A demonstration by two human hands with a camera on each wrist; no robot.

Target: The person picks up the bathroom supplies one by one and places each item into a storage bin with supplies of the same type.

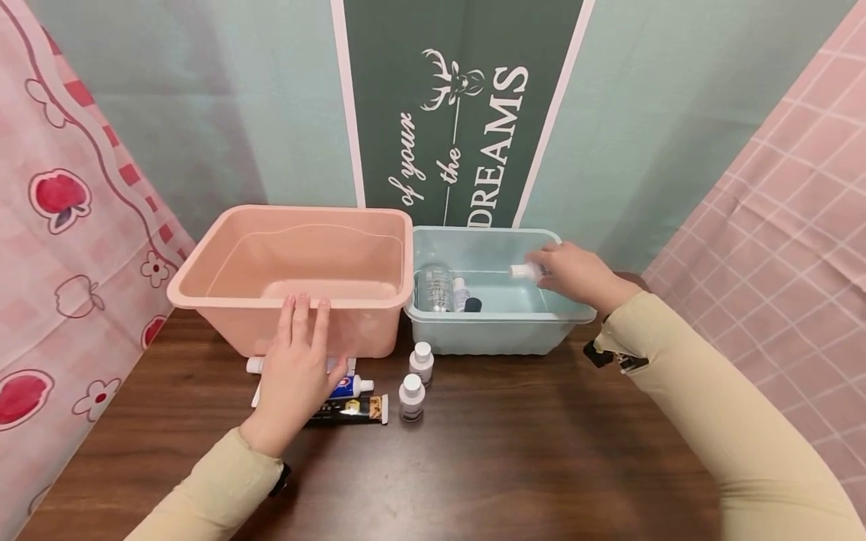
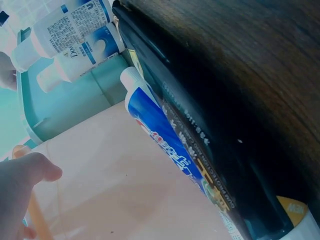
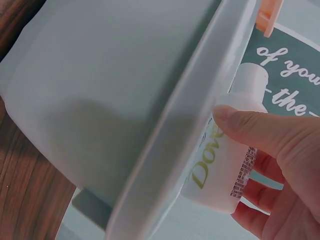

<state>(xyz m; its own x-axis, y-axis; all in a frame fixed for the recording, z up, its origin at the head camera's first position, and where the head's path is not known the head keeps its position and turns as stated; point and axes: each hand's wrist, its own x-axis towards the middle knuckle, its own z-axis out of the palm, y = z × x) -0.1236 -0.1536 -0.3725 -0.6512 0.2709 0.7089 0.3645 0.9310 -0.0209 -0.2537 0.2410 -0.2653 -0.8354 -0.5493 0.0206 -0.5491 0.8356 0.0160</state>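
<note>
My right hand [image 1: 575, 274] holds a small white Dove bottle [image 3: 220, 155] between thumb and fingers, over the right part of the light blue bin [image 1: 494, 334]. In the right wrist view the bottle's cap points up, close to the bin's rim. My left hand [image 1: 295, 376] rests on the front of the pink bin [image 1: 237, 319], its fingertips at the rim and the thumb spread to the side. Inside the blue bin lie a clear bottle [image 1: 435, 289], a small white bottle [image 1: 461, 293] and a black-capped item [image 1: 473, 305].
Two white-capped bottles [image 1: 411, 398] stand on the dark wooden table [image 1: 473, 466] before the bins. A blue toothpaste tube [image 2: 160, 135] and a black tube [image 2: 200, 120] lie beneath my left hand beside other white tubes. Printed curtains [image 1: 271, 98] hang behind and at both sides.
</note>
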